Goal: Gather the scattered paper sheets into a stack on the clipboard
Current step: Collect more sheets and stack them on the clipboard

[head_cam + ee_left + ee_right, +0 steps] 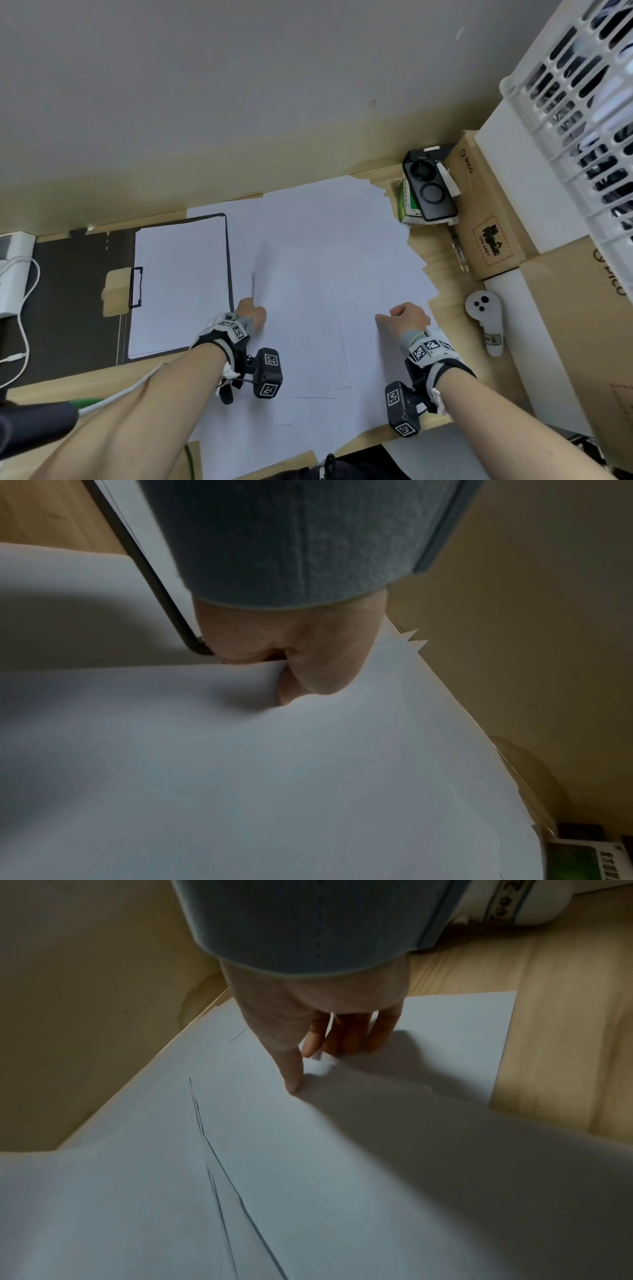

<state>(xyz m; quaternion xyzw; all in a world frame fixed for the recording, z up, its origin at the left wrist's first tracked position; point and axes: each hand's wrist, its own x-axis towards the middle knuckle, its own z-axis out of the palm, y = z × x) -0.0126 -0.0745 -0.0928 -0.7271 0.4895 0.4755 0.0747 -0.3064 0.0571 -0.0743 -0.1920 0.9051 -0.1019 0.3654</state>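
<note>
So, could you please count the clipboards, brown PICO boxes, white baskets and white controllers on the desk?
Clipboard: 1
PICO boxes: 2
Basket: 1
Controller: 1
Total: 5

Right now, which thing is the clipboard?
Find the wooden desk covered in loose white paper sheets. Left of them lies the clipboard: only it has a black border and a clip, with neat paper on it.
</note>
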